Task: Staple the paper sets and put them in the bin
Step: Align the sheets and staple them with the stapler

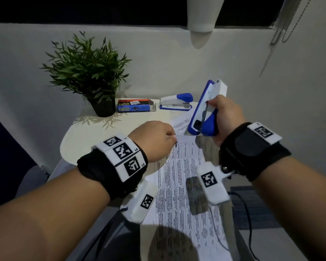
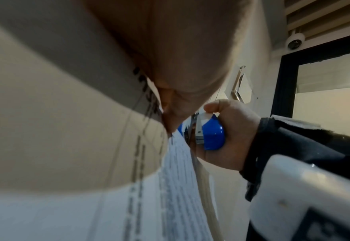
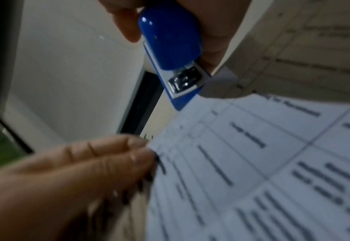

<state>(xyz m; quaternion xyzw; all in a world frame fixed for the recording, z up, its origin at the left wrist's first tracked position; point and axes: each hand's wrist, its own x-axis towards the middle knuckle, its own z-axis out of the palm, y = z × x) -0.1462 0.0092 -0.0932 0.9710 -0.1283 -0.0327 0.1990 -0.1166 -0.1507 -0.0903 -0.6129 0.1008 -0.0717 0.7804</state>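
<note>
A printed paper set (image 1: 181, 185) lies on the table, reaching toward me. My left hand (image 1: 169, 138) pinches its top left corner; the right wrist view shows the left hand's fingertips (image 3: 137, 151) closed on the paper's (image 3: 252, 163) edge. My right hand (image 1: 217, 108) grips a blue and white stapler (image 1: 203, 112), held nearly upright with its blue rounded end down. That end hangs just above the paper's top edge. In the left wrist view the right hand (image 2: 231, 135) wraps the stapler's blue end (image 2: 212, 133) beside the paper (image 2: 176, 163).
A second blue and white stapler (image 1: 175, 102) and a box of staples (image 1: 134, 106) lie at the back of the round table (image 1: 94, 132). A potted plant (image 1: 88, 72) stands at the back left, against the white wall. Dark floor lies to the left.
</note>
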